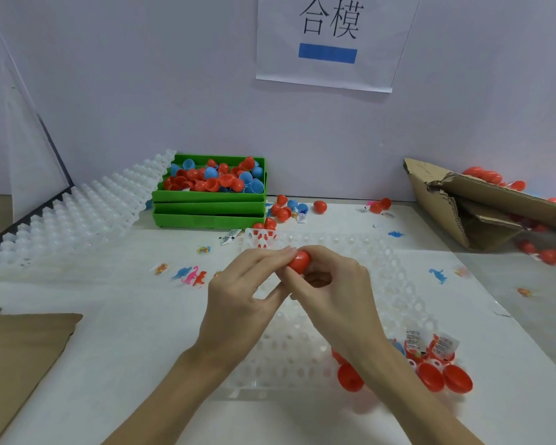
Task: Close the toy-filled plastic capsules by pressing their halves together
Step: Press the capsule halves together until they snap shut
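A red plastic capsule (299, 261) is held above the clear perforated tray (305, 348) at the table's middle. My left hand (241, 297) pinches it from the left with fingertips on top. My right hand (331, 284) curls round it from the right and below. Open red capsule halves (443, 375) with packeted toys (414, 340) inside sit at the tray's near right corner. Whether the held capsule's halves are fully joined is hidden by my fingers.
Stacked green bins (209, 200) hold several red and blue capsule halves at the back. White moulded trays (77, 213) lean at the left. Torn cardboard (482, 203) lies at the right, loose capsules (319, 206) and small toy dinosaurs (193, 276) scattered on the table.
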{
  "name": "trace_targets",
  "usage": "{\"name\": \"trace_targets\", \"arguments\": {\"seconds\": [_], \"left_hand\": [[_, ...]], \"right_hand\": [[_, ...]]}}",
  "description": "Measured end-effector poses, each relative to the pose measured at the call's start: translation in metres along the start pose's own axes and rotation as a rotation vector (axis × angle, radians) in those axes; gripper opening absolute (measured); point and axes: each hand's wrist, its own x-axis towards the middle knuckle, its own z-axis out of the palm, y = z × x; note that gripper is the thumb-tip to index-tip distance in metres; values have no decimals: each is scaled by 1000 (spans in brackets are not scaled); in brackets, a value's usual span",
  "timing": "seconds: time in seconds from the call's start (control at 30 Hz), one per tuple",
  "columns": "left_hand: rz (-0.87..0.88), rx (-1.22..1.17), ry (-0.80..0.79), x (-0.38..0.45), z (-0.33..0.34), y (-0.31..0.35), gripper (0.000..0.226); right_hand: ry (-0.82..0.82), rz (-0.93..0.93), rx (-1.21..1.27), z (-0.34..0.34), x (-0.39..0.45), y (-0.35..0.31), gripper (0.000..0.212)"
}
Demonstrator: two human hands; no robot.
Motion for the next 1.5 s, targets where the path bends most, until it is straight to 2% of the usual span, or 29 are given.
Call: {"name": "trace_targets", "arguments": {"seconds": [0.33,0.4,0.5,0.6,0.83,1.0,1.37,1.5], "left_hand": [[35,7,51,-4,3,2,42],[-7,-39,44,-2,3,3,43],[-154,-252,-83,5,-3,1,45],[-273,-412,-217,14,-11,0,47],[-387,-718,-409,20,-21,4,49],[-369,-744,-355,19,-20,9,22],[-358,-797,-256,16,-13,15,35],[-389,-827,-296,15,-10,8,32]], "right_hand": [[-72,-61,-81,-8,3,1,10],[-64,-92,-69,-9,4,1,4],[-90,-159,-31,-12,8,1,24],[-141,-136,83,-18,13,-1,38],[-472,-65,459,-28,13,-12,28],[-513,-77,587,-24,10,-11,34],[-439,-93,557,-22,9,-12,36],[-452,-68,557,-23,12,-13,31]]}}
